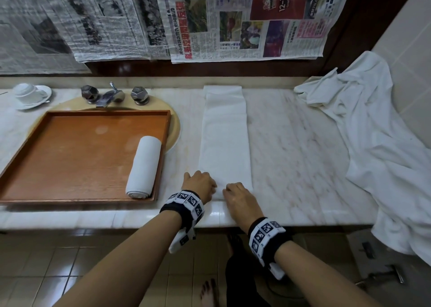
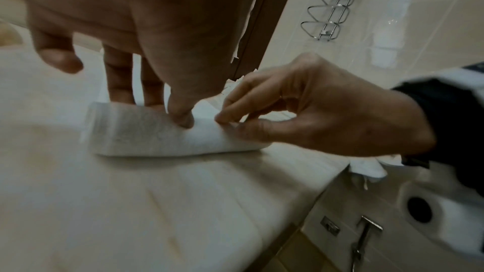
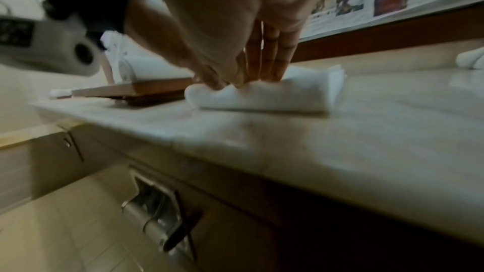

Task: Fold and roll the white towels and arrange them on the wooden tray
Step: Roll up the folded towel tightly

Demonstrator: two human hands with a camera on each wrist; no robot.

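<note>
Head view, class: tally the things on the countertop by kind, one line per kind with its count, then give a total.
Rolled towels on the wooden tray: 1
Folded towels being rolled: 1
Loose white cloth heaps: 1
Wooden trays: 1
Cups: 1
Saucers: 1
Total: 6

Head looks down; both wrist views closely share the towel roll (image 2: 167, 135).
</note>
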